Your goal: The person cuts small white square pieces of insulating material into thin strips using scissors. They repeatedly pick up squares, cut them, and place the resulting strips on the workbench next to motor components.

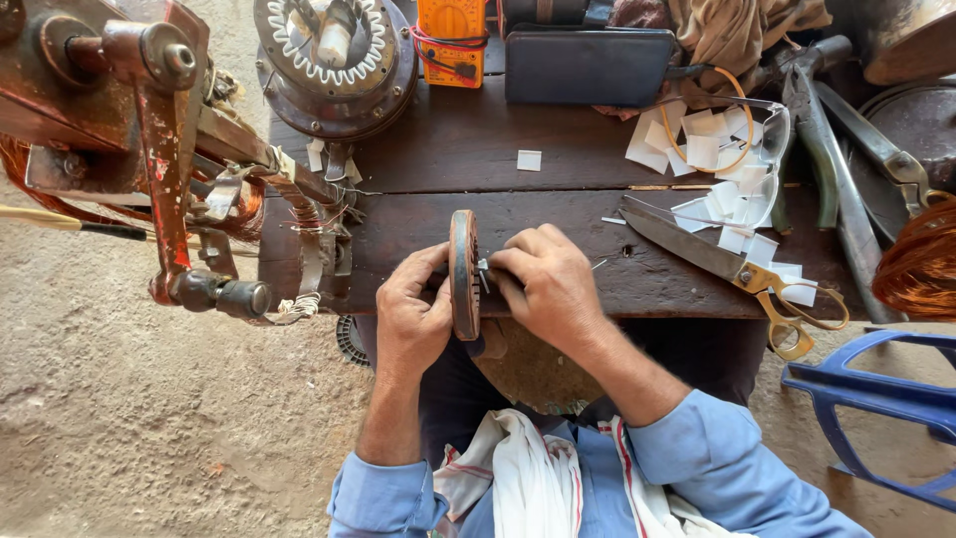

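A round rusty motor stator ring [463,271] stands on edge at the front of the dark wooden bench [558,229]. My left hand [410,314] grips it from the left side. My right hand [546,284] is pinched on something small against the ring's right face; what it pinches is too small to tell. Both hands sit over my lap, and my blue sleeves and a white cloth with red stripes [518,478] show below them.
A red hand-cranked coil winder [149,149] stands at left. A wound stator [334,55], an orange meter [453,40] and a dark case [590,65] lie at the back. Scissors [732,264], white paper slips [712,149], tin snips [836,159], copper wire [921,264], blue stool [881,399] at right.
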